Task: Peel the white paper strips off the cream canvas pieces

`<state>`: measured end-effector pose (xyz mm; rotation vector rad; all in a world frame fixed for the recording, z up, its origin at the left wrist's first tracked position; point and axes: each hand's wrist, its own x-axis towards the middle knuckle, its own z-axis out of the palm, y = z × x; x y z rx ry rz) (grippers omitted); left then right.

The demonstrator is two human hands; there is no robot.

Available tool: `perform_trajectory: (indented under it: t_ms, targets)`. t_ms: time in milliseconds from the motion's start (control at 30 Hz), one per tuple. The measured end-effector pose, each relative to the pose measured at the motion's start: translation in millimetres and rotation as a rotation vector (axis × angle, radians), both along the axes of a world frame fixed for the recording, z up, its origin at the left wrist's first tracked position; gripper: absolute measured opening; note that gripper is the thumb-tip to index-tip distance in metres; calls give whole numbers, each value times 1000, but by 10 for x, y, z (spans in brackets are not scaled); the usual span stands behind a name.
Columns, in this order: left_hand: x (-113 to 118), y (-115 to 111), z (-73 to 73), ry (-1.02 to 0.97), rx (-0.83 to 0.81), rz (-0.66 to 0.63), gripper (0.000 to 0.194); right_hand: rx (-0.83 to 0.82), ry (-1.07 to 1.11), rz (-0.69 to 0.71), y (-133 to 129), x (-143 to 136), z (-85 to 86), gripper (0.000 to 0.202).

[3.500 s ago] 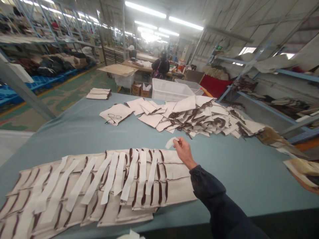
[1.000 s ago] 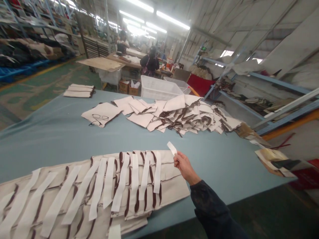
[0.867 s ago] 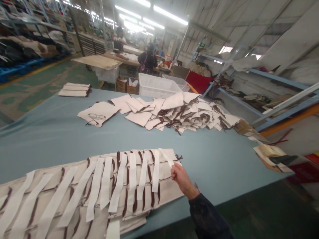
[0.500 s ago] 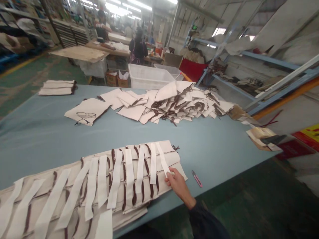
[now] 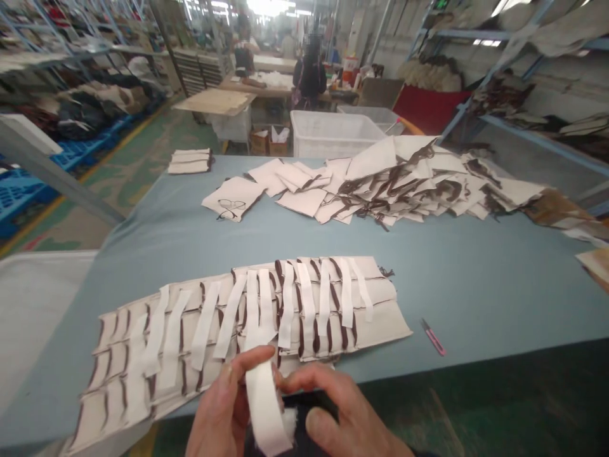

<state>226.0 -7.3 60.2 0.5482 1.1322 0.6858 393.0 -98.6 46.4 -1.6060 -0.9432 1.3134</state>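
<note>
Both my hands are close to the camera at the bottom of the view, below the table's near edge. My left hand [image 5: 221, 416] and my right hand [image 5: 342, 416] pinch a white tape strip [image 5: 264, 406] between them; it curls down between the fingers. Just beyond them a row of overlapping cream fabric pieces [image 5: 380, 320] with brown trim lies on the blue-grey table [image 5: 476, 285]. Several white strips [image 5: 308, 303] lie across that row.
A small pink cutter [image 5: 432, 337] lies right of the row. A loose heap of cream pieces [image 5: 409, 181] fills the far side, a pair of glasses [image 5: 231, 206] rests on one piece, and a folded stack [image 5: 190, 161] sits far left. White bins [image 5: 333, 133] and a person [image 5: 310, 73] stand beyond.
My right hand laid its strip on the right end of the row and drew back. Both hands now hold a new strip near the camera. The view swung left.
</note>
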Motion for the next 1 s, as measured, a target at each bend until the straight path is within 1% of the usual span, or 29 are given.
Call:
perform_trajectory:
  t_ms: [67, 100, 167, 233, 267, 300, 333, 400, 467, 500, 567, 600, 633, 667, 733, 800, 833, 933, 967, 1000]
  targets:
    - [-96, 41, -20, 8, 83, -28, 53, -7, 49, 64, 108, -224, 63, 24]
    - [-154, 56, -37, 42, 143, -53, 54, -8, 47, 67, 157, -308, 64, 21]
    - [-275, 84, -79, 153, 267, -124, 59, -1, 17, 48, 238, -444, 28, 18]
    - [-382, 116, -111, 231, 355, -221, 63, -1, -4, 27, 293, -560, -29, 14]
    - [-426, 131, -121, 235, 380, -256, 65, 2, 7, 17, 311, -615, -55, 19]
    - [-465, 143, -125, 220, 391, -273, 67, 3, 49, 10, 325, -666, -77, 28]
    - [-500, 152, -126, 194, 392, -270, 69, 3, 117, -2, 336, -714, -91, 38]
    - [-573, 151, -130, 140, 388, -223, 74, 10, 275, -24, 356, -788, -83, 55]
    - [-660, 121, -150, 105, 404, -148, 77, 33, 375, -39, 377, -829, -18, 63]
    - [-707, 95, -170, 87, 418, -100, 74, 43, 389, -44, 386, -840, 32, 64]
    - [-791, 21, -220, 36, 439, -22, 57, 44, 384, -45, 398, -854, 143, 62]
    - [-821, -24, -244, 6, 430, -19, 52, 33, 383, -42, 398, -863, 189, 61]
    - [-838, -72, -263, -27, 400, -41, 51, 19, 383, -33, 395, -875, 220, 61]
    - [-841, -120, -273, -62, 344, -78, 51, 7, 383, -19, 388, -892, 233, 62]
    - [-809, -205, -253, -150, 184, -143, 53, 12, 365, 15, 366, -937, 208, 63]
    - [-740, -258, -182, -263, 47, -146, 57, 38, 327, 56, 333, -981, 146, 64]
    - [-698, -269, -133, -298, 26, -135, 57, 39, 321, 75, 311, -996, 118, 65]
    - [-550, -237, 27, -266, 89, -107, 47, -27, 372, 126, 224, -990, 99, 68]
    - [-496, -208, 80, -262, 82, -90, 43, -47, 362, 136, 189, -964, 116, 69]
    - [-441, -171, 133, -287, 38, -60, 38, -33, 284, 143, 155, -927, 139, 68]
